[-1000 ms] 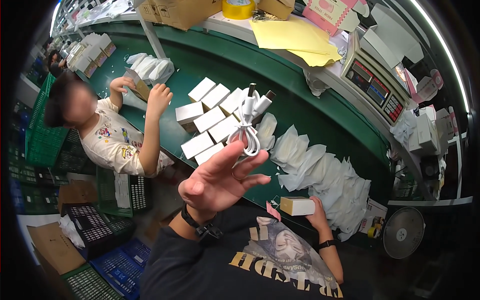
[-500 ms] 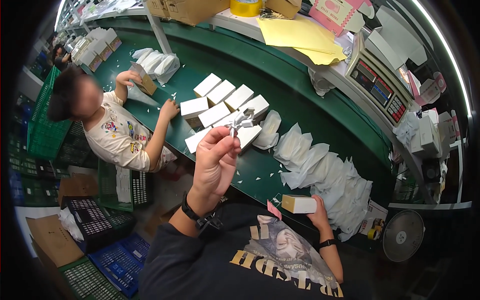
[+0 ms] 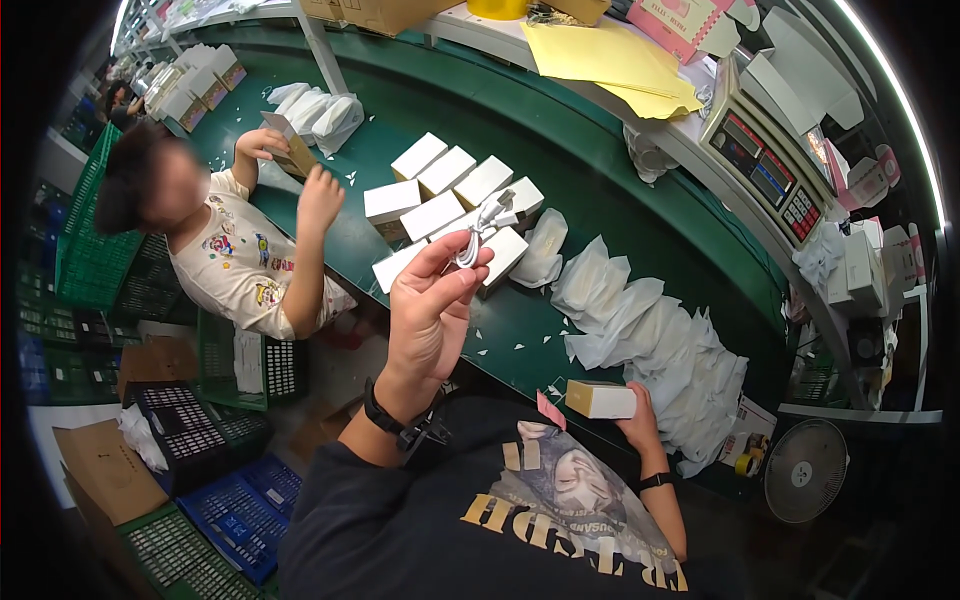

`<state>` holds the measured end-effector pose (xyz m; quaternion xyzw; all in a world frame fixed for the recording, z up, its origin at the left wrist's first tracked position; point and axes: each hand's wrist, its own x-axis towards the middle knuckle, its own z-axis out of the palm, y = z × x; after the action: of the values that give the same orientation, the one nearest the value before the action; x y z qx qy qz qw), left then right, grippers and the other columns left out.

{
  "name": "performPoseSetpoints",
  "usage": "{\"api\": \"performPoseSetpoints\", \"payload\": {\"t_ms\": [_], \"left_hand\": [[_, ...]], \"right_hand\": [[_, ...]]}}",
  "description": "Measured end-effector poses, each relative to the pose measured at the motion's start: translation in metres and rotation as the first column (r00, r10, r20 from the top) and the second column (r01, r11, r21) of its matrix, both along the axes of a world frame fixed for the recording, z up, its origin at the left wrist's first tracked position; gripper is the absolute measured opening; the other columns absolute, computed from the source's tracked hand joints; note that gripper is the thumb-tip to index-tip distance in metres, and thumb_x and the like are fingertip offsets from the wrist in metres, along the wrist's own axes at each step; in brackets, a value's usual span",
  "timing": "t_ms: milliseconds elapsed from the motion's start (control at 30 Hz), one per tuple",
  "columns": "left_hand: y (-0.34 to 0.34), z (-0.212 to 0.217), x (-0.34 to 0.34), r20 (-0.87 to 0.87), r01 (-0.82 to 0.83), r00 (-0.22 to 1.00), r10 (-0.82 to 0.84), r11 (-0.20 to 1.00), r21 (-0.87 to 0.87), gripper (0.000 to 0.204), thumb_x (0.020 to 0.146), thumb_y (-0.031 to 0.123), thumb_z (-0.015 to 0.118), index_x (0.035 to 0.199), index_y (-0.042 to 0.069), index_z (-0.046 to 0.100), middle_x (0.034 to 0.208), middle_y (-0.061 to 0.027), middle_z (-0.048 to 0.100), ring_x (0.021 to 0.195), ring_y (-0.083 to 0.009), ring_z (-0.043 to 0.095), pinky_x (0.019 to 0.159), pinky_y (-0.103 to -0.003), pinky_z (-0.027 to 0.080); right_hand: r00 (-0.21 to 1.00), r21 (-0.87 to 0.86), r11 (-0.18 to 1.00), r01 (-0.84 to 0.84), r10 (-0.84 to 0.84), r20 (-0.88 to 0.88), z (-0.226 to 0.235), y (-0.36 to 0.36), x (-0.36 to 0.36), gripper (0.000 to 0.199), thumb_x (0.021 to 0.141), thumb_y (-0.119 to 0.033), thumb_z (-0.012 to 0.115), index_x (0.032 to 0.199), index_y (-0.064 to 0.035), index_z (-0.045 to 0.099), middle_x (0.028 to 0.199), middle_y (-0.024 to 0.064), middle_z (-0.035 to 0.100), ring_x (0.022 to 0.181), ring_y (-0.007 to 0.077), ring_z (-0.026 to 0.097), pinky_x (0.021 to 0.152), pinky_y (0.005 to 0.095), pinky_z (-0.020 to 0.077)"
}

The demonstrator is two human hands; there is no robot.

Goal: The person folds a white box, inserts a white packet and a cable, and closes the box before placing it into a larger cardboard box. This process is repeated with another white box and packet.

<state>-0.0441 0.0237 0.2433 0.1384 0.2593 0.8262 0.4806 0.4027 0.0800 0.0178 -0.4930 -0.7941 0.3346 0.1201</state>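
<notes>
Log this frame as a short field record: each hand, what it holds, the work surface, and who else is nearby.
left hand: raised, pinching a coiled white cable in its fingertips
right hand: low at the table edge, gripping a small white box
surface: green table with a cluster of white boxes and a row of white pouches
nearby: co-worker's hands at the table's left side, one holding a brown box
</notes>
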Motion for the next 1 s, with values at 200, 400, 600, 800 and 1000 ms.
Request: {"api": "performPoseSetpoints", "payload": {"t_ms": [200,400,600,800,1000], "left_hand": [[0.002,-0.01,-0.002,-0.029,0.013,0.999,-0.013,1.0,-0.015,0.032,0.087,-0.008,0.063,0.119,-0.001,0.063,0.112,-0.0104,0.068,0.106,-0.02,0.067,0.095,-0.028,0.056],[0.013,-0.028,-0.009,-0.039,-0.026,0.999,0.028,0.998,0.062,0.029,0.089,-0.007,0.062,0.115,0.004,0.066,0.111,-0.0063,0.069,0.103,-0.0193,0.068,0.095,-0.03,0.056],[0.018,-0.042,-0.013,0.612,0.009,0.783,-0.115,0.985,0.174,0.028,0.09,-0.006,0.06,0.115,0.003,0.066,0.113,-0.0069,0.068,0.101,-0.0196,0.068,0.094,-0.03,0.056],[0.024,-0.036,-0.018,-0.023,-0.145,0.989,0.144,0.983,-0.112,0.027,0.088,-0.006,0.061,0.115,-0.001,0.065,0.114,-0.0077,0.066,0.104,-0.0183,0.065,0.096,-0.029,0.053],[0.033,-0.052,-0.039,0.013,-0.187,0.982,0.188,0.981,-0.046,0.029,0.088,-0.005,0.062,0.117,-0.003,0.062,0.113,-0.0093,0.066,0.106,-0.0196,0.064,0.096,-0.029,0.052]], "right_hand": [[1.0,0.003,1.0,0.003,-0.003,0.006,-0.001,0.0,0.003,0.073,0.067,0.001,0.078,0.133,-0.0049,0.048,0.135,0.0167,0.051,0.127,0.0368,0.051,0.107,0.0392,0.0427],[1.0,-0.002,1.0,0.015,-0.015,0.015,-0.001,-0.001,0.0,0.074,0.065,0.002,0.079,0.133,-0.0038,0.047,0.135,0.0167,0.051,0.126,0.0362,0.051,0.107,0.0385,0.0424],[0.999,-0.01,0.999,0.035,-0.035,0.012,-0.003,-0.001,0.001,0.072,0.067,0.002,0.078,0.132,-0.0049,0.048,0.135,0.0163,0.051,0.126,0.0367,0.051,0.107,0.0391,0.0433],[1.0,0.001,1.0,0.022,-0.022,0.014,-0.003,-0.001,0.003,0.075,0.065,0.001,0.08,0.132,-0.0043,0.048,0.135,0.0164,0.051,0.126,0.0358,0.051,0.107,0.0383,0.0429],[0.999,0.01,0.999,0.034,-0.035,0.008,-0.001,-0.001,0.0,0.072,0.066,0.002,0.078,0.132,-0.0052,0.048,0.135,0.0164,0.051,0.126,0.0366,0.052,0.106,0.0392,0.0438]]}}
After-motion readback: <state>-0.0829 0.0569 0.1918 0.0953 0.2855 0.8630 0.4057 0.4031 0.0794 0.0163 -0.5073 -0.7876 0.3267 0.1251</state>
